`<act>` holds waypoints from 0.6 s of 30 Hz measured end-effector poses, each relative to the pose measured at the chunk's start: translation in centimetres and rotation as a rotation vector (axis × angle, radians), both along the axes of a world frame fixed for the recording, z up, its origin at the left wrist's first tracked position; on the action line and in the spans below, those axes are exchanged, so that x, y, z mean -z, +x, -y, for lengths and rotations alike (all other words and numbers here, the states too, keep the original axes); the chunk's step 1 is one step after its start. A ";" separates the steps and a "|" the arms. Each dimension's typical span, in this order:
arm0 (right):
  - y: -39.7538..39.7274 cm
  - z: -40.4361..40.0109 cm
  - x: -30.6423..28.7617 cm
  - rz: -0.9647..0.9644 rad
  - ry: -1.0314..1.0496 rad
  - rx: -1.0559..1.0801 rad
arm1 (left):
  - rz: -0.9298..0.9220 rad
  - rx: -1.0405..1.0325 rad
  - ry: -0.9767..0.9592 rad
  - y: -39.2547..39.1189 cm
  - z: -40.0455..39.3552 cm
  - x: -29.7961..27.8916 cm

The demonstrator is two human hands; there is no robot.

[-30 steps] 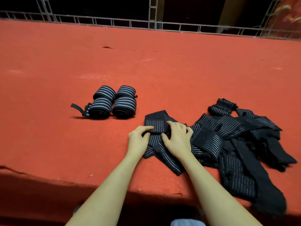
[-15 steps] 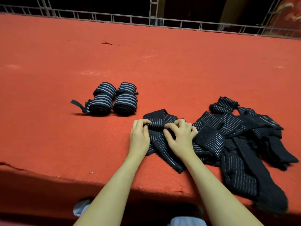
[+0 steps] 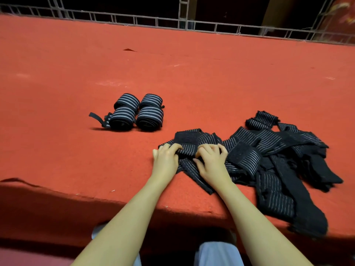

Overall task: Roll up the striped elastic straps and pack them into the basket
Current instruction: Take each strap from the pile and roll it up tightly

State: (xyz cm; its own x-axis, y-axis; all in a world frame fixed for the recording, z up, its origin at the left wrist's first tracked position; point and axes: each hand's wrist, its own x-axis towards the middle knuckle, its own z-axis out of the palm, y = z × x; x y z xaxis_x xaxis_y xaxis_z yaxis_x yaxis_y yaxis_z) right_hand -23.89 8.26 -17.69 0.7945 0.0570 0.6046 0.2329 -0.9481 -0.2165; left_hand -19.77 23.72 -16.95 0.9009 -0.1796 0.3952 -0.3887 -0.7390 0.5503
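Note:
A black strap with thin white stripes (image 3: 189,144) lies flat near the front edge of the red surface, its velcro end folded toward me. My left hand (image 3: 166,160) and my right hand (image 3: 211,162) both have curled fingers gripping that folded end. A loose pile of unrolled straps (image 3: 278,160) spreads to the right, and part of it hangs over the front edge. Several rolled straps (image 3: 136,113) sit together to the left of my hands. No basket is in view.
The red carpeted surface (image 3: 76,73) stretches far back to a metal truss railing (image 3: 182,24). Its front edge (image 3: 96,197) drops off just in front of me. A small tear (image 3: 129,49) marks the carpet far back.
My fingers have curled tighter over the strap's folded end and drawn it slightly toward me. The pile and the rolled straps have not moved.

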 end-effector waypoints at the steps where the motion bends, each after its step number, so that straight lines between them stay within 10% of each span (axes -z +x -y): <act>1: 0.0 -0.1 0.0 0.040 -0.022 0.003 | 0.001 -0.006 -0.007 0.1 0.2 0.1; 18: -0.7 -0.7 -0.5 0.111 -0.023 0.054 | 0.000 -0.224 -0.191 1.0 -0.2 0.0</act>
